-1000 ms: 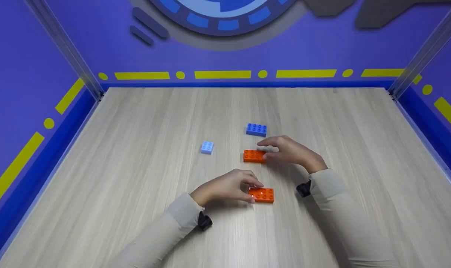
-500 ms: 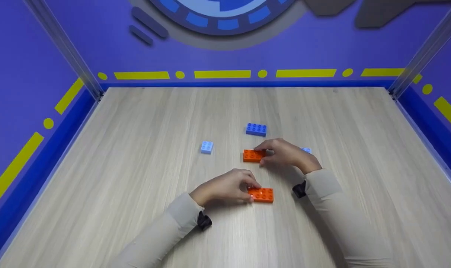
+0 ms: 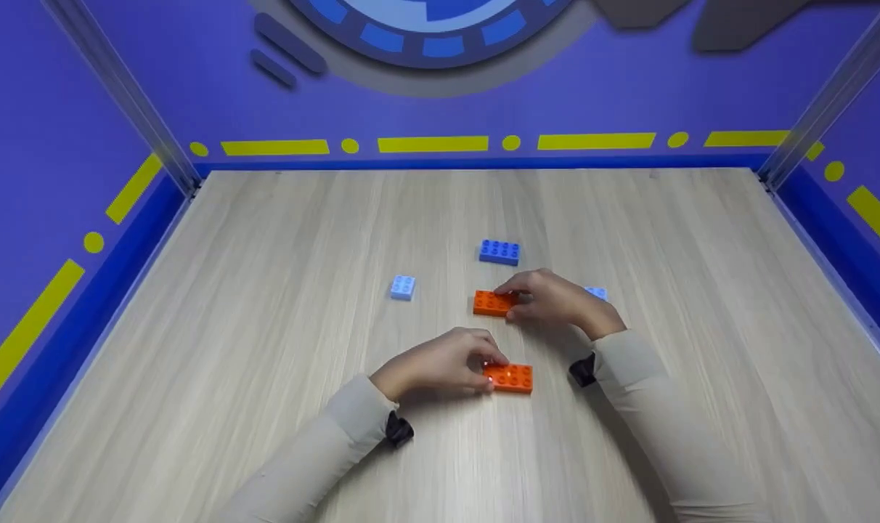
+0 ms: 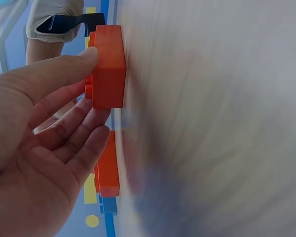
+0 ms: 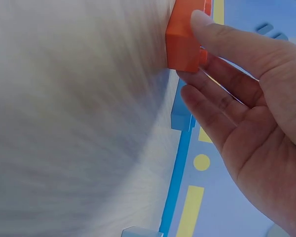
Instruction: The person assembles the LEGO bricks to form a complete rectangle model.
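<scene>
Two orange toy bricks lie on the wooden table, one behind the other. My left hand (image 3: 447,361) pinches the left end of the nearer orange brick (image 3: 516,378) between thumb and fingers; in the left wrist view the thumb presses its side by the studs. Farther back, my right hand (image 3: 552,299) grips the right end of the other orange brick (image 3: 486,302). The right wrist view shows the thumb on that brick (image 5: 183,42), with fingers at its far side. Part of each orange brick is hidden behind the fingers.
A dark blue brick (image 3: 499,252) lies just behind the farther orange one. To the left is a small light blue brick (image 3: 403,287); another light blue brick (image 3: 597,293) is partly hidden behind my right hand. Blue panels (image 3: 440,116) wall the table's back and sides.
My right hand has moved left and closed its fingers on the end of the farther orange brick, uncovering a light blue brick behind it. My left hand has stayed on the nearer orange brick.
</scene>
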